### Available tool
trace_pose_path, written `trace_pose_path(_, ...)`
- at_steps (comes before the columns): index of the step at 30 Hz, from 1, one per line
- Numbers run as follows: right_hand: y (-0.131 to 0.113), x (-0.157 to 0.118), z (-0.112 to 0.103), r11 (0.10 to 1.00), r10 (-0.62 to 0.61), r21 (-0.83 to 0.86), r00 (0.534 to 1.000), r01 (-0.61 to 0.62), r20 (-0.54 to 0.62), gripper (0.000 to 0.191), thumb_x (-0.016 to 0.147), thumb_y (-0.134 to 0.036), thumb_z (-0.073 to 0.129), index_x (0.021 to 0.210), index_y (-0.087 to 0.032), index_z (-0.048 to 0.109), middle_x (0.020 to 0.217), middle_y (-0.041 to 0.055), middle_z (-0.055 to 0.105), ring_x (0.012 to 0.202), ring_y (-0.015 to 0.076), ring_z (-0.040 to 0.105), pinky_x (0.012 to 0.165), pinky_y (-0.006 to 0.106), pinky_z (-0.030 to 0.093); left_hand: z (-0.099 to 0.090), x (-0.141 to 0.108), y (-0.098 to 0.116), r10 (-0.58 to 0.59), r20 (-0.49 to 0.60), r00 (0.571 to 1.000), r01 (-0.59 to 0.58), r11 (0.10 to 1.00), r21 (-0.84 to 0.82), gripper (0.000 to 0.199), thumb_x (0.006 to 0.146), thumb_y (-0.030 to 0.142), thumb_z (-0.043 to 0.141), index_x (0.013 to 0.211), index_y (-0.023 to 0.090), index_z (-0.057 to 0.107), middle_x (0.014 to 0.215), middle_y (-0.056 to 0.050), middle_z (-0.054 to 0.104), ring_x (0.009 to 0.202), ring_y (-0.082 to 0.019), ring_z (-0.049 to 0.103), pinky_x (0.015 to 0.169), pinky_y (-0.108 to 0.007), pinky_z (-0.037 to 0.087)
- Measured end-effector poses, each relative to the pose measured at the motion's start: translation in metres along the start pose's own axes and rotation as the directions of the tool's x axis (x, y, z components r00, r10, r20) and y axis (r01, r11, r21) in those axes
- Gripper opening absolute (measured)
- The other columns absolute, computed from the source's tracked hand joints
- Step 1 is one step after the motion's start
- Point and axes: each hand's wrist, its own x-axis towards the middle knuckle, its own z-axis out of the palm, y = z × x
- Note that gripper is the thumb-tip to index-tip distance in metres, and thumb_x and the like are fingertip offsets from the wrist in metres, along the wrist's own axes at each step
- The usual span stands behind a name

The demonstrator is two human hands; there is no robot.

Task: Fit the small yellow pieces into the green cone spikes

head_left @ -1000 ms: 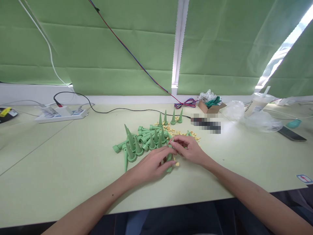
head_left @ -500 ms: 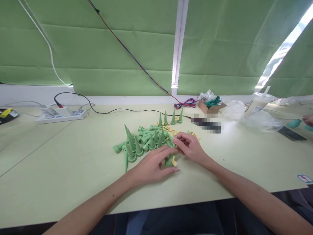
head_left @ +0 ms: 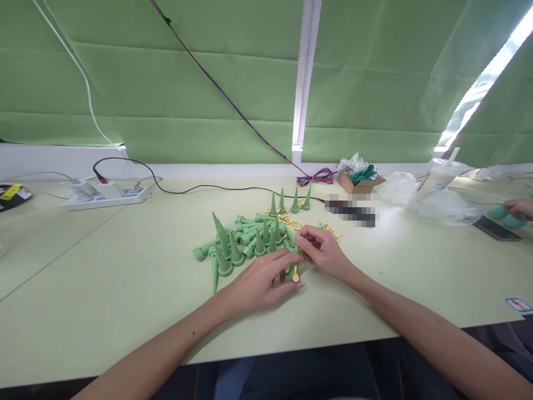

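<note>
My left hand [head_left: 260, 280] is curled around a green cone spike [head_left: 290, 273] near the front of the pile, its thumb below and its fingers above. A small yellow piece [head_left: 295, 274] shows at the wide end of that spike. The fingers of my right hand [head_left: 322, 250] are pinched on the narrow end of the same spike, partly hidden by them. To the left lies a pile of green cones [head_left: 250, 236], some upright, some on their sides. Small yellow pieces [head_left: 293, 222] are scattered behind my hands.
A power strip [head_left: 108, 197] stands at the back left. At the back right are a cardboard box [head_left: 360, 184], a cup [head_left: 437, 180] in a plastic bag and a phone [head_left: 497, 228]. Another person's hand [head_left: 520, 208] is at the right edge by a teal object [head_left: 513, 221].
The spike between my hands has turned, and its yellow piece now faces me more directly. At the right edge, the other person's hand has come further into view over the teal objects.
</note>
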Motion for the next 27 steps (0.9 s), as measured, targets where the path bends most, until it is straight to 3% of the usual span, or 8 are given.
trace_pose_path(5, 0.000, 0.000, 0.001, 1.000, -0.018, -0.017, 1.000, 0.018, -0.009, 0.030, 0.095, -0.041, 0.053, 0.075, -0.019, 0.050, 0.060, -0.0041, 0.045, 0.050, 0.0087, 0.041, 0.047, 0.022, 0.034, 0.001, 0.001, -0.001, 0.008, 0.041, 0.999, -0.013, 0.993, 0.116, 0.034, 0.096, 0.038, 0.051, 0.126, 0.024, 0.050, 0.098, -0.003, 0.061, 0.068, -0.013, 0.059, 0.064, -0.027, 0.045)
trace_pose_path(11, 0.000, 0.001, 0.000, 0.971, -0.144, -0.215, 0.969, 0.100, -0.200, 0.025, 0.091, -0.033, 0.056, 0.071, -0.019, 0.051, 0.058, -0.0043, 0.046, 0.052, 0.0089, 0.039, 0.050, 0.023, 0.034, 0.000, 0.000, -0.003, -0.018, -0.008, 1.000, 0.019, 0.979, 0.204, 0.039, 0.098, 0.042, 0.045, 0.133, 0.025, 0.040, 0.100, -0.004, 0.063, 0.068, -0.015, 0.060, 0.060, -0.026, 0.045)
trace_pose_path(15, -0.001, 0.002, -0.002, 0.918, -0.271, -0.363, 0.919, 0.158, -0.286, 0.023, 0.090, -0.028, 0.056, 0.069, -0.019, 0.050, 0.054, -0.0056, 0.044, 0.049, 0.0084, 0.038, 0.052, 0.023, 0.036, 0.003, -0.001, -0.007, -0.044, -0.123, 0.991, 0.066, 0.981, 0.185, 0.037, 0.098, 0.038, 0.046, 0.132, 0.027, 0.037, 0.105, -0.003, 0.062, 0.059, -0.011, 0.056, 0.058, -0.025, 0.045)
trace_pose_path(19, -0.004, 0.004, -0.005, 0.829, -0.442, -0.514, 0.820, 0.219, -0.364, 0.020, 0.090, -0.023, 0.056, 0.070, -0.019, 0.052, 0.056, -0.0035, 0.049, 0.050, 0.0091, 0.042, 0.052, 0.023, 0.038, 0.007, -0.002, -0.010, -0.034, -0.197, 0.980, 0.062, 0.988, 0.142, 0.031, 0.097, 0.031, 0.046, 0.127, 0.026, 0.036, 0.106, -0.002, 0.061, 0.063, -0.010, 0.057, 0.057, -0.023, 0.045)
trace_pose_path(22, -0.008, 0.004, -0.006, 0.732, -0.565, -0.626, 0.754, 0.270, -0.335, 0.013, 0.091, -0.018, 0.054, 0.077, -0.019, 0.056, 0.062, -0.0014, 0.055, 0.052, 0.0097, 0.045, 0.052, 0.023, 0.040, 0.008, -0.003, -0.009, -0.025, -0.207, 0.978, 0.052, 0.991, 0.126, 0.025, 0.097, 0.027, 0.045, 0.121, 0.024, 0.037, 0.102, 0.000, 0.061, 0.059, -0.009, 0.056, 0.055, -0.022, 0.043)
trace_pose_path(27, -0.020, 0.003, -0.003, 0.530, -0.691, -0.754, 0.713, 0.389, -0.118, 0.008, 0.089, -0.012, 0.056, 0.086, -0.020, 0.059, 0.060, -0.0013, 0.056, 0.051, 0.0102, 0.046, 0.051, 0.024, 0.038, 0.010, -0.004, -0.007, 0.054, -0.094, 0.994, -0.034, 0.980, 0.198, 0.017, 0.098, 0.026, 0.042, 0.115, 0.023, 0.041, 0.098, 0.000, 0.062, 0.058, -0.009, 0.057, 0.056, -0.023, 0.042)
